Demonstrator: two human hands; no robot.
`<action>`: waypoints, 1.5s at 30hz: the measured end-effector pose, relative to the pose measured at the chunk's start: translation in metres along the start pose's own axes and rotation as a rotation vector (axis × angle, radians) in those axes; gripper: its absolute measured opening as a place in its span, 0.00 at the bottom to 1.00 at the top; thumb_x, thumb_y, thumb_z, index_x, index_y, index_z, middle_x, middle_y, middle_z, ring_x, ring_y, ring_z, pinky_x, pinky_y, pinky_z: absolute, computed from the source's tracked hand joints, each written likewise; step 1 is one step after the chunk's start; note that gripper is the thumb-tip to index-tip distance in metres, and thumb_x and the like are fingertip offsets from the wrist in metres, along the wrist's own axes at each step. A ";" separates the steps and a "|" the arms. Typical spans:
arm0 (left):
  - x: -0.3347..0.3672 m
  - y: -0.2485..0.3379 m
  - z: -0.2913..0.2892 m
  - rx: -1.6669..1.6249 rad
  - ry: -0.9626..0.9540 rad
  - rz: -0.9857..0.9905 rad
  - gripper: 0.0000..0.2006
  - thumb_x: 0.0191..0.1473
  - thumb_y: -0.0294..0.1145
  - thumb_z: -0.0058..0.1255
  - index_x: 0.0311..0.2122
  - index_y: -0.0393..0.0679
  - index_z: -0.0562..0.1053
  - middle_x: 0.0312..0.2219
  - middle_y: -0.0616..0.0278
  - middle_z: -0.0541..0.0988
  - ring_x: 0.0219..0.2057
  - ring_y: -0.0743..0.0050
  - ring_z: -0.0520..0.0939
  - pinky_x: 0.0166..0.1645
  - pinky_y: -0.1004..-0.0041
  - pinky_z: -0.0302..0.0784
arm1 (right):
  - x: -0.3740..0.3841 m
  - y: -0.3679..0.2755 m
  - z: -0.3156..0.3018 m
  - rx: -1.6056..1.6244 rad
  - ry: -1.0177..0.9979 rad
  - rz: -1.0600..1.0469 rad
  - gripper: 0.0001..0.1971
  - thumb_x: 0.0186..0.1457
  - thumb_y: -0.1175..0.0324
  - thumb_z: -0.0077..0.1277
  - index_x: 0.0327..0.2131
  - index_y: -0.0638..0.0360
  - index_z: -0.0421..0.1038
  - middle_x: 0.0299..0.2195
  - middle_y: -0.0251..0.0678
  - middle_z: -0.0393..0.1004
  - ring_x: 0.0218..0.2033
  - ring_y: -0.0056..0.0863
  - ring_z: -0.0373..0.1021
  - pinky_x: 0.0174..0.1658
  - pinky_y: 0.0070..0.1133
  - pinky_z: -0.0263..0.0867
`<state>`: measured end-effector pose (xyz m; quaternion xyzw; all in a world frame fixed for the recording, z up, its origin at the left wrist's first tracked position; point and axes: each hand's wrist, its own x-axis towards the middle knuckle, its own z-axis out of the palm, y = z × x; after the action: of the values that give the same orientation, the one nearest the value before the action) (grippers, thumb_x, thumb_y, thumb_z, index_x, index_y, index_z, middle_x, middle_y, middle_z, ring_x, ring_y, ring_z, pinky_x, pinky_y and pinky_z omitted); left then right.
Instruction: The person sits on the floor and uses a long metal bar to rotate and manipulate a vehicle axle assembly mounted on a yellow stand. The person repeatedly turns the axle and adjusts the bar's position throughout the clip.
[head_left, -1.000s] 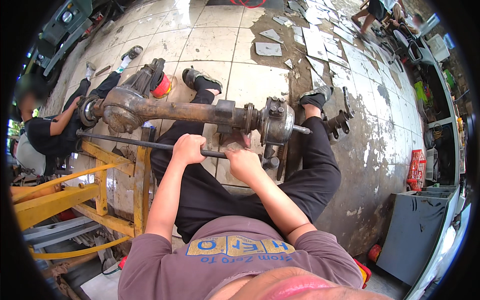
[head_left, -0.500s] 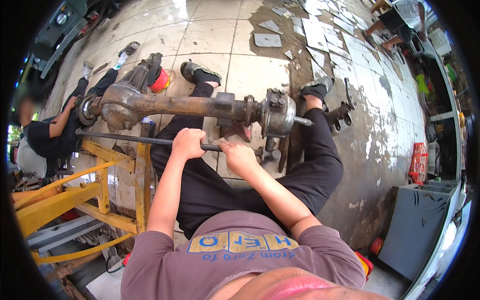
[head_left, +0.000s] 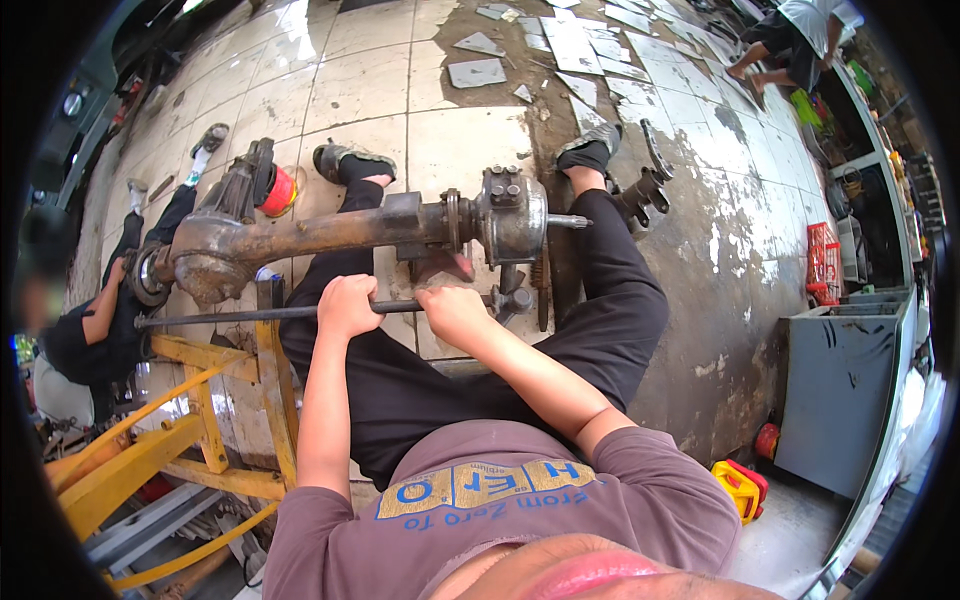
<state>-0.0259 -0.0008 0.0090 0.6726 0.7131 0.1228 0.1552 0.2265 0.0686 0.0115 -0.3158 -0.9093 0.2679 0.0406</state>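
My left hand [head_left: 348, 305] is wrapped round a long dark tie rod [head_left: 230, 317], a little left of its middle. Closer to the rod's right end, my right hand [head_left: 456, 314] has its fingers closed round the same bar. A joint [head_left: 517, 301] at that end lies under the axle's hub. Just beyond the rod, a rusty axle housing [head_left: 320, 230] runs across in front of me. The bulging differential [head_left: 205, 260] is at its left, and a greasy steering knuckle [head_left: 508, 215] with a splined shaft is at its right.
A co-worker [head_left: 90, 320] sits at the axle's left end, one hand near its hub. A yellow metal frame [head_left: 275, 390] stands left of my legs. A red-yellow can [head_left: 278, 192] lies behind the axle. Broken tiles [head_left: 477, 74] litter the floor beyond; a grey cabinet [head_left: 838, 395] stands at right.
My view has turned slightly, so the axle and rod appear shifted left and tilted up to the right. Both hands keep their hold on the tie rod.
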 end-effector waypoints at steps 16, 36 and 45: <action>-0.005 0.001 0.006 0.024 -0.002 -0.003 0.14 0.39 0.31 0.69 0.23 0.45 0.71 0.25 0.56 0.80 0.34 0.45 0.84 0.42 0.52 0.77 | -0.003 -0.001 0.015 -0.062 0.084 -0.068 0.06 0.61 0.69 0.56 0.34 0.57 0.83 0.32 0.43 0.88 0.36 0.45 0.88 0.41 0.41 0.83; -0.001 0.000 0.007 0.051 0.031 0.031 0.14 0.38 0.32 0.69 0.23 0.45 0.71 0.25 0.56 0.79 0.34 0.44 0.84 0.41 0.53 0.77 | 0.006 0.001 0.021 -0.104 0.123 -0.066 0.08 0.62 0.68 0.56 0.38 0.58 0.84 0.37 0.43 0.88 0.38 0.42 0.88 0.39 0.37 0.83; 0.001 -0.002 0.003 0.037 0.015 0.006 0.13 0.39 0.32 0.68 0.24 0.44 0.72 0.26 0.56 0.80 0.35 0.44 0.84 0.42 0.53 0.77 | 0.008 0.002 0.020 -0.058 0.093 -0.031 0.09 0.62 0.67 0.56 0.36 0.58 0.85 0.34 0.43 0.89 0.37 0.44 0.88 0.39 0.40 0.84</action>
<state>-0.0269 0.0002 0.0054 0.6764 0.7144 0.1152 0.1371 0.2165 0.0657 -0.0071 -0.3146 -0.9187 0.2259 0.0777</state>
